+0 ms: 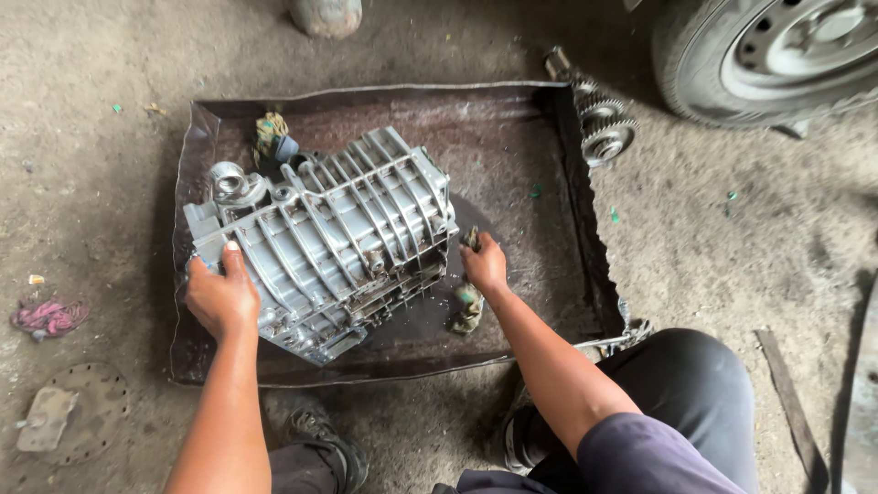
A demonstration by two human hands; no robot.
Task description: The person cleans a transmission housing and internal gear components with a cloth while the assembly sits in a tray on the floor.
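Observation:
A ribbed grey metal gearbox housing (329, 238) lies tilted in a shallow dark metal tray (512, 137) on the ground. My left hand (222, 295) grips the housing's near left edge. My right hand (485, 265) is at the housing's right side, fingers closed around a small dirty rag or brush (468, 306) that hangs below the hand. A blue-and-yellow cloth bundle (273, 135) rests in the tray behind the housing.
A gear shaft (596, 114) leans on the tray's far right corner. A car wheel (777, 55) stands at top right. A pink rag (50, 316) and a round perforated plate (82, 412) lie at left. My shoe (315, 439) and knee (686, 384) are close to the tray.

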